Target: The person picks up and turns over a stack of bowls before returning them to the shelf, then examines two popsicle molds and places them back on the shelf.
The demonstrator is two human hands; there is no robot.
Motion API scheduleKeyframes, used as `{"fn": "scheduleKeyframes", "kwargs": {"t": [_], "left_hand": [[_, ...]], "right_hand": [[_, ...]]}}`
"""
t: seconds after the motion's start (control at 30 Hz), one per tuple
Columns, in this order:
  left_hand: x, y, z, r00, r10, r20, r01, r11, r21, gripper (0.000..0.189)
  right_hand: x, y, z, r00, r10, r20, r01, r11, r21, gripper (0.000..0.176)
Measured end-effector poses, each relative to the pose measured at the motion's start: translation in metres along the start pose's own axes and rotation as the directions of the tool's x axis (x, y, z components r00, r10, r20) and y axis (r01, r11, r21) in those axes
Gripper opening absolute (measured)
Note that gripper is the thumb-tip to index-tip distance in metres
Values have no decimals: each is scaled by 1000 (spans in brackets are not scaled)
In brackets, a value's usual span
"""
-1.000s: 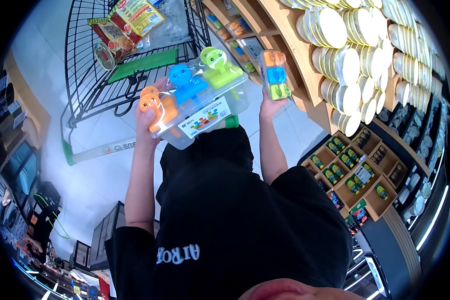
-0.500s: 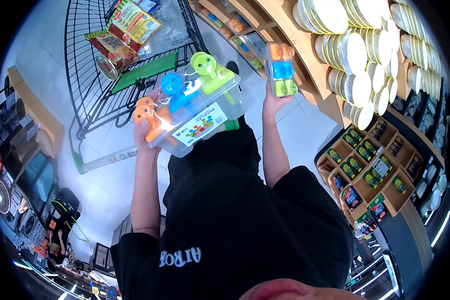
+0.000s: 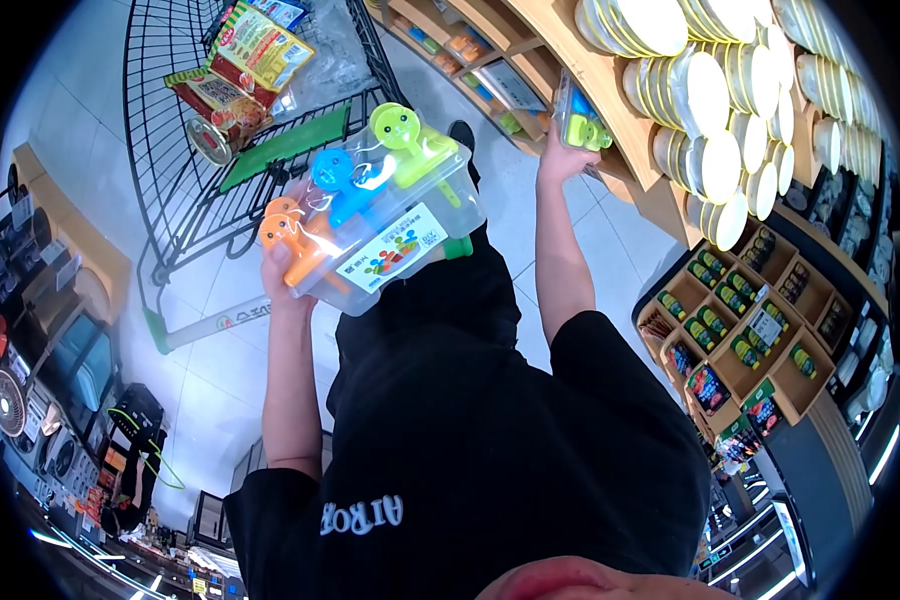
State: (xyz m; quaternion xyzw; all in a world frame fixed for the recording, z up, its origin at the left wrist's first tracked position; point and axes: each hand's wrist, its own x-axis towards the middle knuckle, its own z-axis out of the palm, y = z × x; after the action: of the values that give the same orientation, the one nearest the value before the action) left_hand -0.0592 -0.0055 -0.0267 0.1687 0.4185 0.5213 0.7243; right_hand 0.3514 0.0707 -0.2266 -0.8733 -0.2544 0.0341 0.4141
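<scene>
My left hand (image 3: 286, 268) grips the left end of a clear plastic ice pop mould box (image 3: 395, 245), its thumb over the near corner. Animal-shaped tops in orange, blue and green stick up from the box, and a printed label is on its front. On the other side, my right hand (image 3: 566, 160) is closed around the bottom of a smaller clear pack of moulds (image 3: 582, 122). Blue and green parts show in that pack, which sits at the opening of the wooden shelf (image 3: 545, 65); its upper part is partly hidden by the shelf edge.
A black wire shopping cart (image 3: 155, 150) with a green flap (image 3: 290, 150) holds food packets (image 3: 260, 50) and a can (image 3: 210, 142). Stacked white plates (image 3: 695, 95) stand on the shelf at right. Below them is a wooden compartment rack (image 3: 740, 335) with green bottles.
My right hand has moved forward and slightly right, bringing the small pack from over the floor to the shelf opening and turning it. The big box in my left hand has barely shifted.
</scene>
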Motion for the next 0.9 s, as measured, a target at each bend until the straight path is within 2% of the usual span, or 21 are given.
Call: {"fn": "scheduleKeyframes", "kwargs": {"t": [0.03, 0.13, 0.23, 0.3, 0.33, 0.4, 0.47, 0.53, 0.57, 0.6, 0.63, 0.67, 0.7, 0.73, 0.77, 0.8, 0.83, 0.87, 0.9], "left_hand": [[-1, -1, -5, 1000, -14, -6, 14, 1000, -9, 83], [-1, -1, -2, 1000, -21, -4, 21, 1000, -15, 83], [1, -1, 1, 1000, -16, -11, 15, 999, -28, 84], [4, 2, 7, 1000, -9, 22, 10, 1000, -10, 84], [5, 5, 11, 999, -7, 38, 7, 1000, 0, 85], [7, 6, 28, 999, 15, -41, -14, 1000, 16, 86], [8, 5, 27, 997, 44, -66, -42, 999, 34, 87], [7, 9, 30, 997, 24, -69, -20, 998, 65, 87], [7, 11, 34, 998, 14, -66, -9, 997, 78, 87], [9, 14, 40, 999, 30, -35, -27, 998, 62, 88], [10, 16, 41, 1000, 25, -13, -24, 997, 75, 89], [10, 17, 39, 1000, 21, 10, -22, 996, 88, 90], [10, 18, 38, 999, 18, 34, -21, 995, 102, 91], [11, 19, 36, 999, 43, 33, -46, 994, 103, 91], [10, 26, 42, 997, 47, 66, -55, 989, 137, 92], [9, 32, 49, 994, 49, 99, -66, 983, 171, 92], [7, 39, 55, 990, 50, 131, -77, 976, 205, 93], [7, 42, 54, 989, 71, 133, -100, 970, 224, 93], [5, 48, 58, 982, 61, 179, -103, 966, 236, 92]], "right_hand": [[4, 2, 6, 998, -60, -34, 58, 997, -55, 90], [24, 0, 10, 999, 29, 31, -29, 999, 21, 84], [59, -8, 7, 963, 65, 260, -9, 978, -210, 87], [69, -29, 2, 919, 199, 340, -107, 957, -271, 85], [84, -7, 8, 918, 118, 378, -9, 961, -278, 87], [108, 21, 13, 866, 62, 497, 142, 921, -363, 81], [121, 51, 23, 866, -7, 500, 220, 903, -369, 71], [132, 75, 31, 893, -74, 444, 220, 932, -289, 62], [124, 70, 30, 912, -17, 410, 64, 993, -102, 61], [119, 66, 29, 921, 45, 387, -89, 991, 97, 61], [113, 61, 28, 919, 109, 378, -231, 927, 295, 61], [102, 55, 23, 954, 72, 292, -99, 992, 80, 59], [79, 28, 4, 923, 234, 307, -250, 968, 13, 60], [50, -22, -19, 931, 181, 316, -220, 971, 92, 51], [25, -28, -22, 923, 220, 316, -316, 901, 296, 38], [11, -30, -31, 866, 96, 490, -359, 802, 477, 28], [-17, -100, -77, 794, 52, 605, -386, 812, 437, 28], [-31, -134, -105, 678, -85, 730, -382, 808, 449, 45], [-44, -168, -132, 556, -265, 788, -394, 751, 530, 53]]}}
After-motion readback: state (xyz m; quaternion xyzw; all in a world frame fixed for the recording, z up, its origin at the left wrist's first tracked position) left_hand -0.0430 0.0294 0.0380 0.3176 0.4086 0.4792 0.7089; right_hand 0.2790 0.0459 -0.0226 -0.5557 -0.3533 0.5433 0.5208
